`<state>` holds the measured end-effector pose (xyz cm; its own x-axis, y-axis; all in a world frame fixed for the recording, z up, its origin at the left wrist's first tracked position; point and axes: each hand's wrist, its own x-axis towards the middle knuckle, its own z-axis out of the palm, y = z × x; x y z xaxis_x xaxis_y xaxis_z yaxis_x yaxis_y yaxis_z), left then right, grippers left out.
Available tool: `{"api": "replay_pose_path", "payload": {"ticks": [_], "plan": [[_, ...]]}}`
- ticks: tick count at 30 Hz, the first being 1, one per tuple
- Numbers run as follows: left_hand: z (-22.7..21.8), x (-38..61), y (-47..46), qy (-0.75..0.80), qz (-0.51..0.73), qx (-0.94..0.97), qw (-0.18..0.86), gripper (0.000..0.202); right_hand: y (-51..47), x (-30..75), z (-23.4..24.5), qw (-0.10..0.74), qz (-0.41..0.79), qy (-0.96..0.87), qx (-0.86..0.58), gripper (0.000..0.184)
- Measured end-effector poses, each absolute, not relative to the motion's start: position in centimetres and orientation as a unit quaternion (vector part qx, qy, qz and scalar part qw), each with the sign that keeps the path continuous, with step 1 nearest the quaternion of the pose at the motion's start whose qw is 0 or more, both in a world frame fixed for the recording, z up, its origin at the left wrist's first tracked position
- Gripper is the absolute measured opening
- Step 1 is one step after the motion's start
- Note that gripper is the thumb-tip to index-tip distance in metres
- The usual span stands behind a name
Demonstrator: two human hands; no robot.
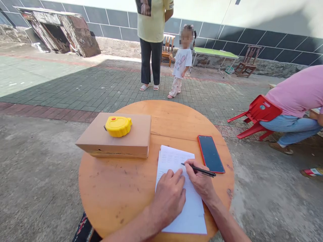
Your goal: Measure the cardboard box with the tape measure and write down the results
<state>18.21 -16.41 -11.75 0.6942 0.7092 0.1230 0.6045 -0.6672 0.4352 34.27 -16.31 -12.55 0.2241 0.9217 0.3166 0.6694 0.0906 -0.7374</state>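
On a round orange wooden table (113, 188), white paper sheets (186, 222), their writing illegible, lie partly hidden under the left hand (170, 191), fingers loosely bent; the right hand (202, 183) pinches a slim black pen (205, 172).

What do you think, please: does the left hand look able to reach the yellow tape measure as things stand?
Probably yes: the yellow tape measure lies uncovered atop the cardboard box, with only the box's edge to clear; the left hand would first leave the paper.
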Motion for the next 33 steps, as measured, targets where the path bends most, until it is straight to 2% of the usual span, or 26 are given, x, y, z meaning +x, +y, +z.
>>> {"api": "replay_pose_path", "payload": {"ticks": [33], "plan": [[-11.88,18.33,-16.30,0.363,0.148,0.902,0.181,0.019,-16.36,34.54,-12.95,0.413,0.168,-0.598,-0.667,0.017]]}}
